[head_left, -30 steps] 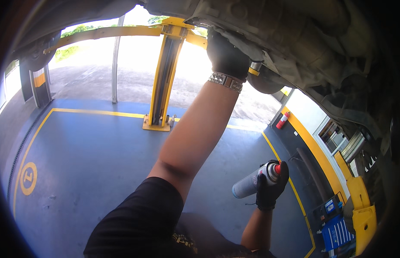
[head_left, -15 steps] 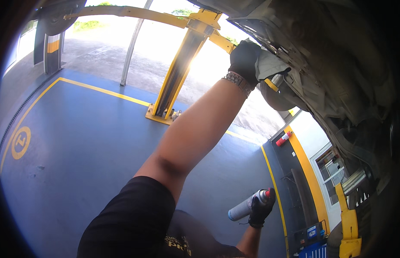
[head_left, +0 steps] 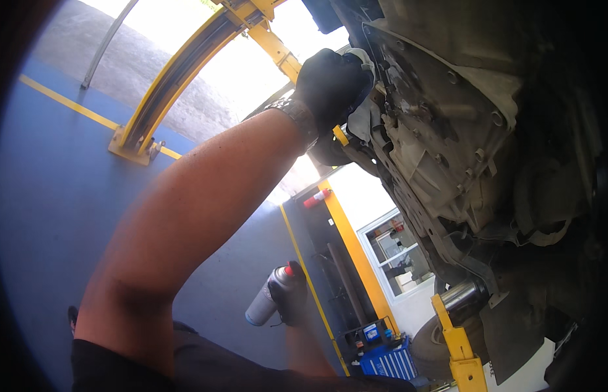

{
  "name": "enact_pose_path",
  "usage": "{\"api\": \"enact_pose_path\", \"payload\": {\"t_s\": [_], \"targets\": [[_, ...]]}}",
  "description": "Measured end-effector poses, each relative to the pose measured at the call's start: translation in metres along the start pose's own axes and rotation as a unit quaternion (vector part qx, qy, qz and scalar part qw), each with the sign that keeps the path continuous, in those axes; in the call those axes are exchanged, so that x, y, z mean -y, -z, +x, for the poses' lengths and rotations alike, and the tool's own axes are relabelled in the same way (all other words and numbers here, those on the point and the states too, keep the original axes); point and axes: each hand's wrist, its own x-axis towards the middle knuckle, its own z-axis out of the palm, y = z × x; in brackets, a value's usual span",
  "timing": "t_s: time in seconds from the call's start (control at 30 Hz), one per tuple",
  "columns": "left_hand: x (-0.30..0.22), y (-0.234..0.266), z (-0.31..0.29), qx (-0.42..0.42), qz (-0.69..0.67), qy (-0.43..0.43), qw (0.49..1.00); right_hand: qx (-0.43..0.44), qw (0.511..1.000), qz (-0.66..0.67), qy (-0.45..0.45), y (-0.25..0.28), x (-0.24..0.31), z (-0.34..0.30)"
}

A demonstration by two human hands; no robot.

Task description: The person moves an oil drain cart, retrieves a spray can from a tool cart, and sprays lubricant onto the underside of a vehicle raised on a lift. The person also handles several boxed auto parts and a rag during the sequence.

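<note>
Overhead to the right is the underside of a raised vehicle, with a greasy, bolted metal casing. My left hand, in a black glove and with a metal watch at the wrist, reaches up against the near edge of that underside. Its fingers are closed around a pale cloth, which hangs partly below the hand. Lower down, my gloved right hand grips a grey spray can with a red top, tilted, well away from the vehicle.
A yellow lift post stands at the left on the blue floor. Another yellow lift arm supports the vehicle at lower right. Beyond are a blue tool cabinet, a fire extinguisher and a window.
The view has swung right and closer to the vehicle's underside, showing more of the casing. My left hand still presses the cloth up there; my right still holds the spray can.
</note>
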Motion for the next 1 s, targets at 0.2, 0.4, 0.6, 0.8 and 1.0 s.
{"api": "enact_pose_path", "payload": {"t_s": [0.2,0.4,0.6,0.8,1.0], "targets": [[0.096,0.098,-0.025,-0.055,-0.387,0.160,0.907,-0.053,0.994,-0.041,0.082,-0.076,0.065,0.058],[0.176,0.201,-0.086,0.005,-0.375,0.320,0.870,-0.041,0.994,-0.083,-0.062,-0.115,0.112,0.046],[0.176,0.160,-0.101,0.032,-0.436,0.501,0.747,-0.094,0.935,-0.247,-0.237,-0.105,0.163,-0.013],[0.171,0.086,-0.075,0.192,-0.196,0.302,0.913,-0.199,0.840,-0.291,-0.413,-0.110,0.191,-0.057],[0.211,0.051,-0.057,0.319,-0.208,0.228,0.896,-0.234,0.814,-0.364,-0.388,-0.132,0.180,-0.027]]}}
